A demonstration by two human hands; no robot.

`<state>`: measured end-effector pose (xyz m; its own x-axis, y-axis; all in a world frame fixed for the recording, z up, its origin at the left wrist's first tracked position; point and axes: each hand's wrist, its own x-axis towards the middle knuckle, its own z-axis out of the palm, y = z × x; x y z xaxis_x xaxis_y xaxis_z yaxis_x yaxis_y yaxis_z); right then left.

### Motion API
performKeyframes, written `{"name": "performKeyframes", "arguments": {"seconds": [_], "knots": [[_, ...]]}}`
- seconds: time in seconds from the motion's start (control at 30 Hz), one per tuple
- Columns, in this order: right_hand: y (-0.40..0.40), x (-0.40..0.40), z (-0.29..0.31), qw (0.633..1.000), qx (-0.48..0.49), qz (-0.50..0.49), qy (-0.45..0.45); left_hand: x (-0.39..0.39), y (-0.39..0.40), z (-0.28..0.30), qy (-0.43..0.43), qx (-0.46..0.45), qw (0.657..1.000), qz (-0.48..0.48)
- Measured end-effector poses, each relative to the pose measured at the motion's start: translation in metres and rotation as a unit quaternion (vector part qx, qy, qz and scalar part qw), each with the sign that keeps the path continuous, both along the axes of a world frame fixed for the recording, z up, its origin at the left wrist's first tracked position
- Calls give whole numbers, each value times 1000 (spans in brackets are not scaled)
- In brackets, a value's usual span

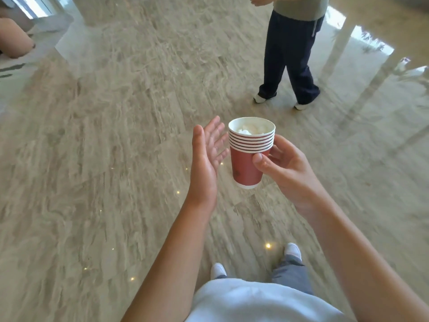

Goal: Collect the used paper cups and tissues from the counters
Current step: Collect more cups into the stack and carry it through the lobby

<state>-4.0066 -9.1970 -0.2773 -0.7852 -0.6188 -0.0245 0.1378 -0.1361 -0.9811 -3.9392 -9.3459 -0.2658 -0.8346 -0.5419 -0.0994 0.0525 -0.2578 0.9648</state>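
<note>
A stack of several red paper cups [246, 168] with white rims is held upright in front of me over the floor. White crumpled tissues [248, 130] fill the top cup. My right hand [285, 168] grips the stack from the right, thumb on the front of the red wall. My left hand [206, 156] is just left of the stack, palm facing it with fingers straight, not touching the cups. No counter is in view.
Glossy beige marble floor [116, 135] stretches all around. Another person [292, 54] in dark trousers and white shoes stands ahead to the right. A pale rug edge [16, 66] lies at far left. My own feet show at the bottom.
</note>
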Motion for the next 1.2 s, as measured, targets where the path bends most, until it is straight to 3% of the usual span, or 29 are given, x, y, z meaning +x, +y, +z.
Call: {"name": "performKeyframes", "arguments": {"seconds": [0.33,0.9,1.2], "knots": [[80,12,-14,983,9,-181,-36,-42,73,-14,-33,-3,984,-174],[422,-77,-7,897,1,-440,-39,-210,432,-16,-25,5,903,-428],[516,-87,0,856,-4,-517,-21,-242,531,1,-5,-12,864,-503]]}}
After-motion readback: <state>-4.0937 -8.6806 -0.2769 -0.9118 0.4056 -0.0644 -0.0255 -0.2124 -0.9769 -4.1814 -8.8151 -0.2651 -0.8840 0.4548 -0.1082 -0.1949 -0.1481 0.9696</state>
